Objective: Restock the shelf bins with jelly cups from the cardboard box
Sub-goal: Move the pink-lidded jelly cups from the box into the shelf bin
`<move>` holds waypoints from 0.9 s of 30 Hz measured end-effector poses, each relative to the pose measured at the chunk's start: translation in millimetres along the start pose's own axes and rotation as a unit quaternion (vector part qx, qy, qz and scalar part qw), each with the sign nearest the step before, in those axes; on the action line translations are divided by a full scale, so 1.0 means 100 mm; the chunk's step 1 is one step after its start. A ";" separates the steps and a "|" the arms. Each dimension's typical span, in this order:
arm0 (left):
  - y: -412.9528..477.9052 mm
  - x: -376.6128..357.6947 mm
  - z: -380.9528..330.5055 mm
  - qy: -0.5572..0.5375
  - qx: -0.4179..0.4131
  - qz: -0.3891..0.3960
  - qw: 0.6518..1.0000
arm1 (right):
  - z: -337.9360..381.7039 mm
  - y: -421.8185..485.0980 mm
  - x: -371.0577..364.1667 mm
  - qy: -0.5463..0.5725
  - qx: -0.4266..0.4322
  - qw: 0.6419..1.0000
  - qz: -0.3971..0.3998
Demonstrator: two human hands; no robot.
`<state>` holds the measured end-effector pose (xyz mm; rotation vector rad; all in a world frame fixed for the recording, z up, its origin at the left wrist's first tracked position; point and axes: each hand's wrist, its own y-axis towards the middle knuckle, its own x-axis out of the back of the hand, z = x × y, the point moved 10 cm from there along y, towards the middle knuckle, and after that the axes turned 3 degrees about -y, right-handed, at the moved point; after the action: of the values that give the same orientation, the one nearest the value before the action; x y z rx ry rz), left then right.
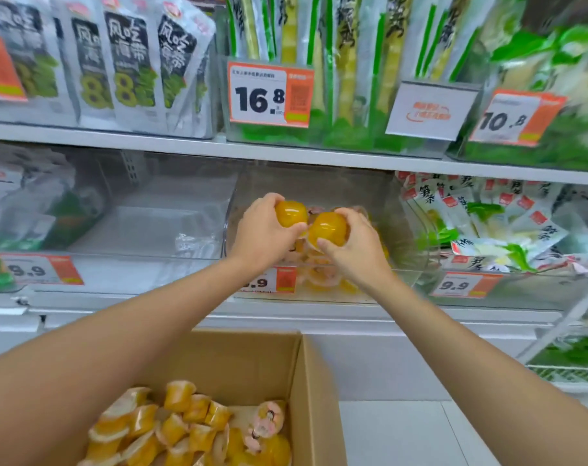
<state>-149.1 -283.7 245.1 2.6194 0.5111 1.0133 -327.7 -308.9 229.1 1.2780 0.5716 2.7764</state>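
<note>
Grips clamped: L hand (264, 238) on jelly cup (291, 214), R hand (358, 252) on 2nd cup (328, 228), over part-full shelf bin (407, 250); cardboard box (252, 364) holds more.

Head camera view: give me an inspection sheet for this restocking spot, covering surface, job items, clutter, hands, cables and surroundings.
Surface: white shelf carrying clear bins.
Job's things: middle bin partly filled with jelly cups; cardboard box below holds more loose cups.
Clutter: what looks like crumpled clear film in the neighbouring bin on the left.
Hands: left hand grips one orange cup; right hand grips a second cup; both are over the middle bin.
Cables: nothing seen.
Surroundings: packet goods on the shelf above, snack packets in the right bin, orange price tags.
</note>
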 end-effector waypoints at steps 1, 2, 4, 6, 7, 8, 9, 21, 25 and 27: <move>0.14 -0.07 0.07 -0.005 0.024 0.002 1.000 | -0.04 0.17 -0.04 -0.007 0.002 1.000 -0.001; 0.27 -0.14 0.15 -0.007 0.048 0.005 0.999 | -0.09 0.33 -0.11 -0.018 -0.003 1.000 0.004; 0.49 -0.30 0.32 -0.009 0.086 0.011 0.996 | -0.14 0.65 -0.28 -0.048 -0.008 0.999 0.014; 0.71 -0.45 0.48 -0.004 0.109 0.017 0.994 | -0.20 0.95 -0.50 -0.074 -0.022 0.997 0.029; 0.82 -0.51 0.55 0.002 0.116 0.018 0.993 | -0.24 1.10 -0.62 -0.081 -0.034 0.996 0.036; 0.92 -0.56 0.63 0.008 0.124 0.018 0.992 | -0.27 1.22 -0.73 -0.080 -0.046 0.995 0.042; 1.01 -0.59 0.70 0.012 0.132 0.018 0.991 | -0.30 1.32 -0.85 -0.072 -0.052 0.995 0.048; 1.00 -0.63 0.82 0.089 0.144 0.013 0.985 | -0.54 1.45 -1.22 0.043 -0.060 0.995 0.065; 0.91 -0.66 0.90 0.020 0.213 0.039 0.976 | -0.44 1.36 -1.42 0.049 -0.050 0.988 0.139; 0.88 -0.64 0.93 -0.010 0.238 0.029 0.971 | -0.46 1.36 -1.42 0.051 -0.066 0.988 0.131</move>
<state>-110.0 -401.9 175.4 3.0739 0.7566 0.9776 -251.4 -475.9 144.4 1.2730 0.2332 3.0444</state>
